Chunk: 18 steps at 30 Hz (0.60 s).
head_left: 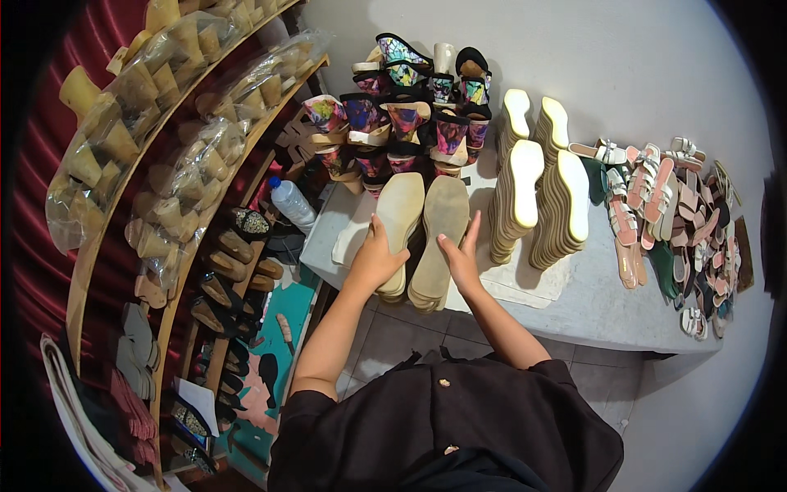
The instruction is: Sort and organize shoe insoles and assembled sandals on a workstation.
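head: lower held soles [425, 303] part-hidden

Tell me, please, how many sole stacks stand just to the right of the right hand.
4: front left stack, front right stack, rear left stack and rear right stack. The front pair partly hides the rear pair.

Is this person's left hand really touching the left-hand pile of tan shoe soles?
Touching. The head view shows it: the left hand lies against the left stack of tan soles, its thumb laid across the top.
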Available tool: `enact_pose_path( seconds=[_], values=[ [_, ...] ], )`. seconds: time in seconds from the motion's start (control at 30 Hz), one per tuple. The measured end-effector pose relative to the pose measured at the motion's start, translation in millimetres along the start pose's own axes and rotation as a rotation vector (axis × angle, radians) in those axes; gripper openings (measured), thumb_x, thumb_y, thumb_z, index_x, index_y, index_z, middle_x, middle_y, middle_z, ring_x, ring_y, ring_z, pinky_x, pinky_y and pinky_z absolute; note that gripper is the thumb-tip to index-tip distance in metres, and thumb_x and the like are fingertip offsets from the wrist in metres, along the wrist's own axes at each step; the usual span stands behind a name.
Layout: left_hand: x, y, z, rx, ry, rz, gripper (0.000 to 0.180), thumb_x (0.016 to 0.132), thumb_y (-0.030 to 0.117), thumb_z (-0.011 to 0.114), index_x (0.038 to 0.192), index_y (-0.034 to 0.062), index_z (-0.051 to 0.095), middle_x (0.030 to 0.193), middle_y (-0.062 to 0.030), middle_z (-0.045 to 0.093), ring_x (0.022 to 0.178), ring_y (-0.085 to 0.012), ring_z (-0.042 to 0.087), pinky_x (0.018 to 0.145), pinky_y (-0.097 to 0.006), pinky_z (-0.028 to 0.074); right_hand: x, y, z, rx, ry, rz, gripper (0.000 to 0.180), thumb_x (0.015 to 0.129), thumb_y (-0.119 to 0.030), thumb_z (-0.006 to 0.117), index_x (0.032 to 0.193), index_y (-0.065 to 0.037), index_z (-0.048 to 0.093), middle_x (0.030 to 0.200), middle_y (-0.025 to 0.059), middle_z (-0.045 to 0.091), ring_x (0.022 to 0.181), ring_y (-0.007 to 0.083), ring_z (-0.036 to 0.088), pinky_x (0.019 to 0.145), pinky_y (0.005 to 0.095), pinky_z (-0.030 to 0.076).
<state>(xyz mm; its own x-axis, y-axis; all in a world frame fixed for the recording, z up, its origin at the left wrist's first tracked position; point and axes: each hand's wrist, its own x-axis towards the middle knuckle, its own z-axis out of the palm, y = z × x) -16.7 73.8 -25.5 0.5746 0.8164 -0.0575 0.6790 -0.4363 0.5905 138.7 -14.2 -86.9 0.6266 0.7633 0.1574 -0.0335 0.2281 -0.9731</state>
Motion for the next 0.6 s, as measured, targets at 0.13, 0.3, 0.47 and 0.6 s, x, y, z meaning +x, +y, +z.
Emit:
enact_pose_path(
  seconds=[0.13, 0.3, 0.47, 0.6],
  values=[
    [-4, 10, -12, 0.153, -0.031, -0.078, 0.099, 0.074, 0.048, 0.061, 0.138, -0.0093, 0.011, 0.139, -0.0279, 0.027, 0.126, -0.0355, 0.037, 0.099, -0.037, 0.036, -1, -8, -4, -0.285, 0.053, -0.153, 0.077, 0.079, -0.022, 0.062, 0.141, -0.005, 0.02, 0.142, 0.0254, 0.018, 0.132, 0.034, 0.02, 0.106, 0.0394, 0.02],
    [-12, 12, -17, 0.183, 0.081, -0.021, 0.093, 0.077, 0.055, 0.057, 0.138, -0.0042, 0.02, 0.14, -0.0245, 0.028, 0.128, -0.0357, 0.034, 0.1, -0.041, 0.033, 0, -14, -11, -0.341, 0.0, -0.097, 0.07, 0.082, -0.024, 0.06, 0.141, -0.011, 0.025, 0.143, 0.0263, 0.015, 0.136, 0.0351, 0.011, 0.107, 0.0416, 0.016],
    [-37, 46, -23, 0.234, 0.188, 0.102, 0.078, 0.084, 0.051, 0.051, 0.138, 0.0005, 0.027, 0.142, -0.0232, 0.027, 0.132, -0.0364, 0.025, 0.106, -0.05, 0.019, -1, -15, -24, -0.274, -0.023, -0.116, 0.059, 0.088, -0.026, 0.047, 0.141, -0.01, 0.026, 0.143, 0.0242, 0.015, 0.135, 0.0344, 0.013, 0.107, 0.0411, 0.015],
    [-59, 68, -26, 0.221, 0.247, 0.19, 0.067, 0.087, 0.045, 0.05, 0.137, 0.0038, 0.032, 0.142, -0.0225, 0.028, 0.133, -0.0357, 0.023, 0.106, -0.053, 0.012, -12, -16, -34, -0.273, -0.041, -0.13, 0.06, 0.086, -0.019, 0.044, 0.141, -0.008, 0.023, 0.143, 0.0228, 0.016, 0.134, 0.0339, 0.016, 0.107, 0.0403, 0.015]
  ],
)
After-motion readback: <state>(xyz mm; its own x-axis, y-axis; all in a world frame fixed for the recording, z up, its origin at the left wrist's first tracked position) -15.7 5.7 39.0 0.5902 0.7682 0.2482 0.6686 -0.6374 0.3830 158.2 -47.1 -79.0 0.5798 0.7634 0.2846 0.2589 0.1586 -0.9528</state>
